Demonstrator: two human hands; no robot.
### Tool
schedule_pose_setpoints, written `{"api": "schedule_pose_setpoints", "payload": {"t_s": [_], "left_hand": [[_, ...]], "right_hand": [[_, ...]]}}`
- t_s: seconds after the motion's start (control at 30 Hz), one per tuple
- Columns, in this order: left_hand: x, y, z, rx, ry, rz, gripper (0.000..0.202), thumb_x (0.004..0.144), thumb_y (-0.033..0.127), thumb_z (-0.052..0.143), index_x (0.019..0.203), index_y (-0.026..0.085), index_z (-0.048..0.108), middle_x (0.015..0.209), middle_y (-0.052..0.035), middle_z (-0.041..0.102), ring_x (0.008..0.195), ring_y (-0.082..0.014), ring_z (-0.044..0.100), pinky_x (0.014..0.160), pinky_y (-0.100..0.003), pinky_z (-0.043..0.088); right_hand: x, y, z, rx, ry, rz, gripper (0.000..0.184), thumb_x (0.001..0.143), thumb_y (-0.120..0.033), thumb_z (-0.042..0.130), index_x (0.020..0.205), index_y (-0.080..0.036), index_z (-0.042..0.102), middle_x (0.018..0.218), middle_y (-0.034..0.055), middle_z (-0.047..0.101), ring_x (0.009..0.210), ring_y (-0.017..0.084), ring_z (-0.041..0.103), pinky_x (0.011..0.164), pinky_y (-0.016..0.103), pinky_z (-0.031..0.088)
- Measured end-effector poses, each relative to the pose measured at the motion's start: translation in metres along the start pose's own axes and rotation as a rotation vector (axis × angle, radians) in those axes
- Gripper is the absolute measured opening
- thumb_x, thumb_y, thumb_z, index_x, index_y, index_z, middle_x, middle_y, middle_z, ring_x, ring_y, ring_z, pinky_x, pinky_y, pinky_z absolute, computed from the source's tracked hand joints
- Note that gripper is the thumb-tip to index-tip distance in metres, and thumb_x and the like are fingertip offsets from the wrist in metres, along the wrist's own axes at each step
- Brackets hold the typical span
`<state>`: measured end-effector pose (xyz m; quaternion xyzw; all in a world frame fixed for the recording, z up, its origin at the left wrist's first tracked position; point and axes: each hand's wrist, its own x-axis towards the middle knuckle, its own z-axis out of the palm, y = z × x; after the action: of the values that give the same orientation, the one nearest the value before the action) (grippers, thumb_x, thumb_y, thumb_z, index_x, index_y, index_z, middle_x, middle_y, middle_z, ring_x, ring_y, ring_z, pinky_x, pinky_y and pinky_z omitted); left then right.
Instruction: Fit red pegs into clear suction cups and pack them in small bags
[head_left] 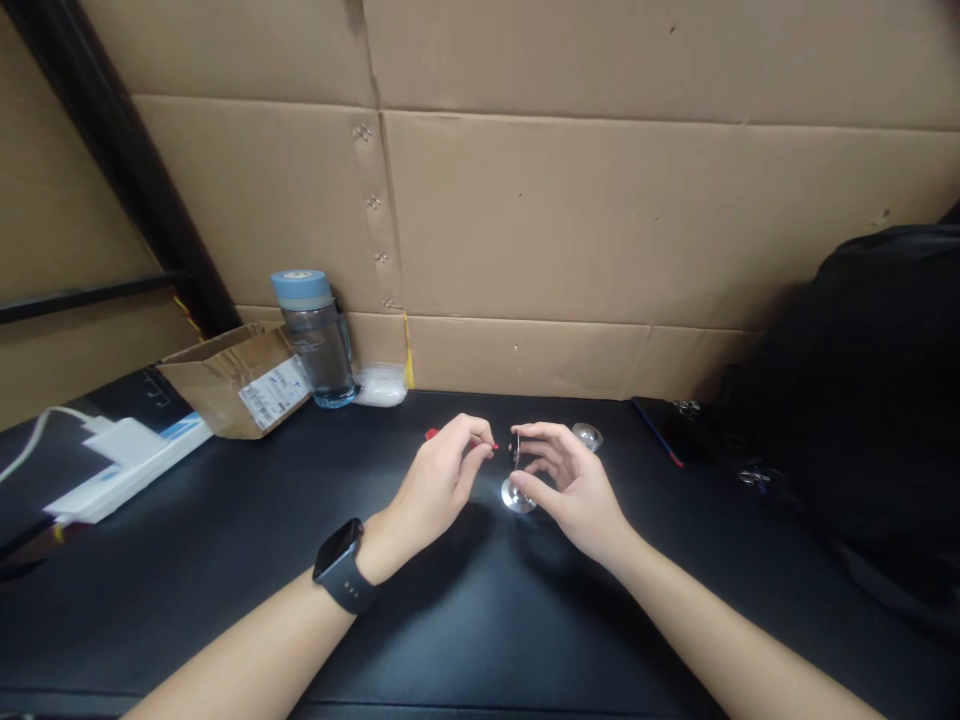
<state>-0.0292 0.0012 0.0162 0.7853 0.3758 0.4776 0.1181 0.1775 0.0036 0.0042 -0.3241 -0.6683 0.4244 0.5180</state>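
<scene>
My left hand (446,470) is closed in a pinch, and a small red tip (495,448) sticks out from between thumb and fingers. Just right of it, my right hand (571,485) holds a thin round dark disc (515,450) edge-on, its rim shiny. The red tip and the disc are a small distance apart. Below the disc, a shiny silver domed metal piece (517,497) rests on the black table, close to my right thumb. A second silver round piece (588,437) lies behind my right hand. Part of a red object (431,434) shows behind my left hand.
A blue-lidded water bottle (319,345) stands at the back left beside a brown paper bag (244,385) and a white bundle (381,385). A power strip (139,475) lies at left. A blue pencil-like stick (658,433) and a black bag (862,400) are at right.
</scene>
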Motion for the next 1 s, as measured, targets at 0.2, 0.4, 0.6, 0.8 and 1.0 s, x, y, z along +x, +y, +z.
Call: {"api": "schedule_pose_setpoints", "payload": {"t_s": [0.2,0.4,0.6,0.8,1.0], "left_hand": [[0.0023,-0.0040,-0.0030,0.059,0.026,0.081,0.009,0.099,0.016,0.055,0.093,0.021,0.061,0.092,-0.0022,0.070,0.084,-0.0154,0.064,0.080,-0.030,0.049],[0.0015,-0.0033,-0.0042,0.001,0.000,0.149,0.010,0.099,0.018,0.055,0.095,0.020,0.064,0.097,-0.0042,0.072,0.091,-0.0160,0.066,0.086,-0.031,0.053],[-0.0008,-0.0025,-0.0051,-0.061,0.013,0.084,0.009,0.097,0.020,0.061,0.104,0.020,0.066,0.100,-0.0048,0.073,0.089,-0.0153,0.070,0.083,-0.028,0.058],[-0.0029,-0.0015,-0.0050,0.048,0.054,0.077,0.007,0.094,0.023,0.067,0.101,0.024,0.066,0.097,0.0004,0.075,0.087,-0.0144,0.070,0.083,-0.028,0.054],[-0.0030,0.0054,-0.0057,0.066,0.073,0.069,0.006,0.097,0.022,0.062,0.102,0.024,0.064,0.102,-0.0011,0.074,0.098,-0.0165,0.068,0.088,-0.031,0.050]], "right_hand": [[0.0002,-0.0004,-0.0031,-0.041,0.011,-0.004,0.042,0.083,-0.028,0.079,0.121,-0.028,0.062,0.130,0.0093,0.064,0.115,0.026,0.065,0.088,0.039,0.057],[0.0004,-0.0003,-0.0044,-0.081,-0.013,-0.015,0.043,0.083,-0.027,0.079,0.123,-0.029,0.061,0.131,0.0091,0.064,0.115,0.026,0.065,0.090,0.040,0.056],[0.0003,0.0009,-0.0045,-0.104,-0.019,-0.011,0.044,0.083,-0.028,0.079,0.123,-0.028,0.060,0.130,0.0097,0.064,0.114,0.026,0.066,0.092,0.042,0.057],[-0.0014,0.0005,-0.0038,-0.059,-0.042,-0.007,0.045,0.083,-0.025,0.079,0.124,-0.029,0.061,0.130,0.0088,0.064,0.112,0.025,0.066,0.091,0.040,0.056],[-0.0051,-0.0044,0.0015,-0.013,-0.068,-0.018,0.046,0.083,-0.027,0.080,0.124,-0.029,0.060,0.128,0.0088,0.065,0.110,0.024,0.066,0.089,0.038,0.058]]}}
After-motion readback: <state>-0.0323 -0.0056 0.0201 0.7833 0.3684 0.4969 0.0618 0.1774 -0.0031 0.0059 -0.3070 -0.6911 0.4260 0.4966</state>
